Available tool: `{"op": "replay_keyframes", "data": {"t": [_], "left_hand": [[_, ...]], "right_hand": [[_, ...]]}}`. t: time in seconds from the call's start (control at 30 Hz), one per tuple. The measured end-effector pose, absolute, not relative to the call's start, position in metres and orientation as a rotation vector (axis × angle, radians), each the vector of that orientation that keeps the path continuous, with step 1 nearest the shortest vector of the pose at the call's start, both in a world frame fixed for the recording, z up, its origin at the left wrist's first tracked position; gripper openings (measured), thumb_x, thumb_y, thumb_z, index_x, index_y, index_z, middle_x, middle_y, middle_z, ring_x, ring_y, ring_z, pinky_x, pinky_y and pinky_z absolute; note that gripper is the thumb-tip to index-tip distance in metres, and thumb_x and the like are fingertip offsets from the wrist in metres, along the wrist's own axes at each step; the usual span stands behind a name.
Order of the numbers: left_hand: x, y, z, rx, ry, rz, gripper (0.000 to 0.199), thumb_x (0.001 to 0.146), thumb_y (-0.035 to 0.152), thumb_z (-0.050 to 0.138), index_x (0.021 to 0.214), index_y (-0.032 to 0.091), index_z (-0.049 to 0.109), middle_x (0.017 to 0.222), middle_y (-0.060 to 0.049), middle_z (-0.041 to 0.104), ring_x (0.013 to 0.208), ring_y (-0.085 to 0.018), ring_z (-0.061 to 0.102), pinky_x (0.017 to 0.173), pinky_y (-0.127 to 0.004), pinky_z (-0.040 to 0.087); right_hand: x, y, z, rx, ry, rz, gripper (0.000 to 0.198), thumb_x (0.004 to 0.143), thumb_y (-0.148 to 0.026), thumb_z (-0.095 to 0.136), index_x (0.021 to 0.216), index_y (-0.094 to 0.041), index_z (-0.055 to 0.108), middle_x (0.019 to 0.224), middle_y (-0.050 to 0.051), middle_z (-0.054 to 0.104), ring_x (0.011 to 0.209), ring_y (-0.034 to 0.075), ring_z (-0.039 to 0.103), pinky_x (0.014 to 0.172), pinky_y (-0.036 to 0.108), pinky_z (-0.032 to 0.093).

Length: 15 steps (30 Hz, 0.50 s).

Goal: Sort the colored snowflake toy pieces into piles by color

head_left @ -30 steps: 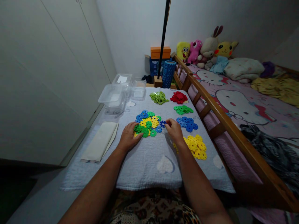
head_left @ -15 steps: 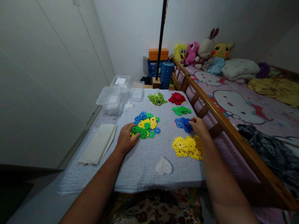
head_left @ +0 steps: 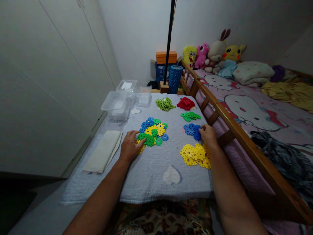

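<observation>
My left hand (head_left: 131, 144) rests at the left edge of a mixed pile of notched plastic discs (head_left: 154, 130) in blue, green and yellow. Its thumb and fingers are apart, with fingertips touching the near green and yellow discs. At the right edge of a blue disc pile (head_left: 192, 130), my right hand (head_left: 208, 133) has its fingertips pinched together. Whatever is between them is too small to make out. Yellow discs (head_left: 195, 153) lie just below that hand, partly covered by the wrist. A green disc pile (head_left: 190, 116) sits beyond the blue one.
Red pieces (head_left: 186, 103) and light-green pieces (head_left: 165, 104) form piles at the table's far side. Clear plastic containers (head_left: 114, 104) stand at the far left, behind a folded pale sheet (head_left: 104, 151). A wooden bed rail (head_left: 227, 120) runs along the right edge.
My right hand has drawn slightly right, away from the blue pile, uncovering more of its discs. My left hand has shifted a little left at the mixed pile.
</observation>
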<state>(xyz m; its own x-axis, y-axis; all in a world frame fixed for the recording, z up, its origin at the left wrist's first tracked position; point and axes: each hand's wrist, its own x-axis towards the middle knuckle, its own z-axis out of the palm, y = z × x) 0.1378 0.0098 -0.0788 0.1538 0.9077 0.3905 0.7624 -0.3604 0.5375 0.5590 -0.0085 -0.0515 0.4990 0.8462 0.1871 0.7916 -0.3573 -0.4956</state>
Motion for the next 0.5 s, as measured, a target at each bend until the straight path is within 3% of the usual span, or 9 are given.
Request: {"op": "replay_keyframes", "data": {"t": [0.13,0.27,0.5], "left_hand": [[0.138,0.008,-0.075,2.191,1.651,0.948,0.042,0.084,0.044,0.067,0.118,0.021,0.061,0.122,-0.011,0.062,0.117,-0.029,0.061,0.102,-0.042,0.051],[0.139,0.008,-0.075,2.195,1.64,0.924,0.042,0.083,0.043,0.068,0.119,0.022,0.061,0.122,-0.01,0.062,0.115,-0.028,0.062,0.099,-0.041,0.053],[0.137,0.008,-0.077,2.217,1.591,0.955,0.04,0.083,0.041,0.067,0.118,0.022,0.06,0.121,-0.01,0.063,0.116,-0.028,0.061,0.099,-0.042,0.053]], "right_hand": [[0.517,-0.01,-0.032,-2.095,-1.388,0.154,0.015,0.08,-0.023,0.06,0.09,-0.019,0.071,0.08,0.004,0.071,0.076,0.019,0.063,0.07,0.028,0.043],[0.449,-0.011,-0.024,-1.91,-1.648,0.373,0.017,0.085,-0.024,0.059,0.096,-0.02,0.07,0.082,0.002,0.07,0.076,0.017,0.062,0.072,0.027,0.043],[0.378,-0.017,-0.046,-2.034,-1.939,0.352,0.026,0.089,-0.024,0.059,0.113,-0.017,0.067,0.114,0.012,0.065,0.108,0.023,0.058,0.091,0.03,0.043]]}}
